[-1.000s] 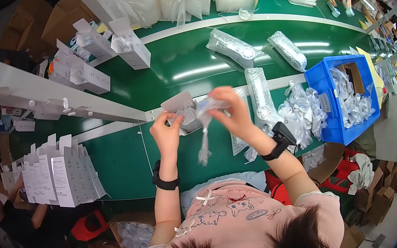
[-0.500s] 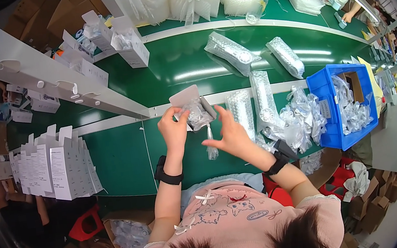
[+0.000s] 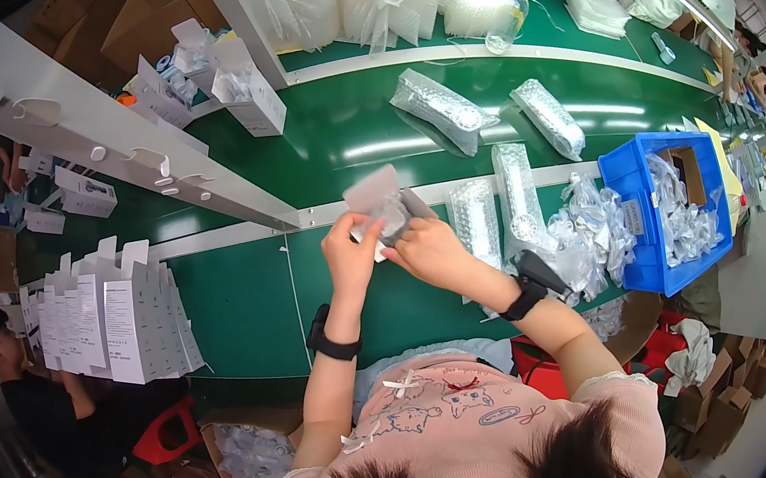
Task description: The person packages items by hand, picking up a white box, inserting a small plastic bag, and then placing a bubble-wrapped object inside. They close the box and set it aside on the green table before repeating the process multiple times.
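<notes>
My left hand (image 3: 349,251) grips the near left side of a small white carton (image 3: 372,185) whose flap stands up at the far side. Clear plastic bags (image 3: 390,216) fill the carton's opening. Against its right side, my right hand (image 3: 430,250) is closed, with bent fingers pressed in on the clear plastic; the fingertips are partly hidden. Both hands are above the green bench, and a black band circles each wrist. Just right of my right hand lie bubble-wrapped packages (image 3: 474,217).
A pile of clear bagged parts (image 3: 591,241) lies beside a blue bin (image 3: 644,248) at the right. Open white cartons (image 3: 122,317) stand in a row at the left. A metal post (image 3: 114,144) slants across the bench. Another person (image 3: 29,382) sits at the far left.
My right hand has moved in to the carton and its spread fingers have closed. The small clear bag hanging below the carton no longer shows. The carton has shifted slightly right.
</notes>
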A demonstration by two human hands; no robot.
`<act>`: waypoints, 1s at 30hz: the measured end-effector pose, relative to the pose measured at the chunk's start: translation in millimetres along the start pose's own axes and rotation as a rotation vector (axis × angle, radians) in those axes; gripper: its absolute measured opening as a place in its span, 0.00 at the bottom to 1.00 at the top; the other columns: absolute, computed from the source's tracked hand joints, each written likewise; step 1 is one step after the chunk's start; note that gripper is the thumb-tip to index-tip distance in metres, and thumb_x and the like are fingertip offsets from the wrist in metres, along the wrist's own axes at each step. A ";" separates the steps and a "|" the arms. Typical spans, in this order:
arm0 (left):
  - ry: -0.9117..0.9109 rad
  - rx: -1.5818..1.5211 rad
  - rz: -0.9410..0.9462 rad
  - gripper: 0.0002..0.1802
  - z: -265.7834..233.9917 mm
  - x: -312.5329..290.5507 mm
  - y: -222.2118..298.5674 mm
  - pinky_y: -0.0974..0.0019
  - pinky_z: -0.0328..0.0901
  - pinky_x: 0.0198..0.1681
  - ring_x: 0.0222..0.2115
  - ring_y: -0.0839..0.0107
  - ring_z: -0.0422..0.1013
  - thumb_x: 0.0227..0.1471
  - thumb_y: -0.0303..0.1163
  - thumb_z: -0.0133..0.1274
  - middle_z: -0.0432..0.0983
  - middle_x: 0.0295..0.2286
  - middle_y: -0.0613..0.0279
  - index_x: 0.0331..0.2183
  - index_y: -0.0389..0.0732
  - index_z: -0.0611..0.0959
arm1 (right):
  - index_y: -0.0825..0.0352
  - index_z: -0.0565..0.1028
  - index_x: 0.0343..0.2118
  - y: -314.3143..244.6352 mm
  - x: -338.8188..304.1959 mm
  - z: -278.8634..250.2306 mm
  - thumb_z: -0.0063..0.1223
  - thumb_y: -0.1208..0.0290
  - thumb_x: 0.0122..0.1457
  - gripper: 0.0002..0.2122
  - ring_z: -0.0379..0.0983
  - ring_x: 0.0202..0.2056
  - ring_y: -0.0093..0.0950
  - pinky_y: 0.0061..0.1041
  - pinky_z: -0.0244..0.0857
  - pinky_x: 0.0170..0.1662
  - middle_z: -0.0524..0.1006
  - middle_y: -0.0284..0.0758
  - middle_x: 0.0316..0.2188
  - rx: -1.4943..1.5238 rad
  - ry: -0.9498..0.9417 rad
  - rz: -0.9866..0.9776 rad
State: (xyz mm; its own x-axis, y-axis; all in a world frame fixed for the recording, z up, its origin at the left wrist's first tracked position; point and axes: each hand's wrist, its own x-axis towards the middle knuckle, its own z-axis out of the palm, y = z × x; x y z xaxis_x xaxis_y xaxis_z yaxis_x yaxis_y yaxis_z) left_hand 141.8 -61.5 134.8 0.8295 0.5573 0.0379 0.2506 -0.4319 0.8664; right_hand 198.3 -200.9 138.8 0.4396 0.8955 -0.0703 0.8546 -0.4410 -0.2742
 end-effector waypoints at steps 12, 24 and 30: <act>0.561 1.411 -0.221 0.45 -351.3 -53.3 -88.9 0.43 0.45 0.52 0.56 0.53 0.45 0.39 0.40 0.57 0.46 0.56 0.54 0.56 0.47 0.52 | 0.66 0.57 0.52 60.7 -5.5 31.3 0.68 0.65 0.33 0.41 0.55 0.53 0.35 0.30 0.49 0.55 0.58 0.42 0.53 0.811 0.335 -0.029; -0.300 0.531 -0.374 0.44 -246.8 -137.0 0.9 0.52 0.47 0.54 0.53 0.47 0.49 0.36 0.30 0.57 0.51 0.52 0.42 0.54 0.36 0.55 | 0.69 0.64 0.46 176.1 77.3 -33.5 0.62 0.76 0.37 0.29 0.67 0.41 0.27 0.27 0.61 0.44 0.70 0.35 0.40 1.281 0.932 0.301; -0.484 0.747 -0.150 0.48 -49.1 -99.8 -47.4 0.50 0.47 0.51 0.50 0.51 0.52 0.31 0.36 0.61 0.53 0.51 0.46 0.54 0.41 0.55 | 0.69 0.62 0.47 303.0 127.0 -1.8 0.64 0.71 0.36 0.32 0.68 0.40 0.30 0.26 0.61 0.44 0.71 0.36 0.38 0.765 1.183 0.354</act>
State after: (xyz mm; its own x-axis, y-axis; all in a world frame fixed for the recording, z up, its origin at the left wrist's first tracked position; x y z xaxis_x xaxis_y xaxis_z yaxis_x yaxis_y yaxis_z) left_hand 22.7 -61.8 114.4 0.8389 0.3582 -0.4097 0.4920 -0.8211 0.2895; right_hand 513.5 -220.9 48.5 0.8818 0.0090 0.4715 0.4677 -0.1460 -0.8718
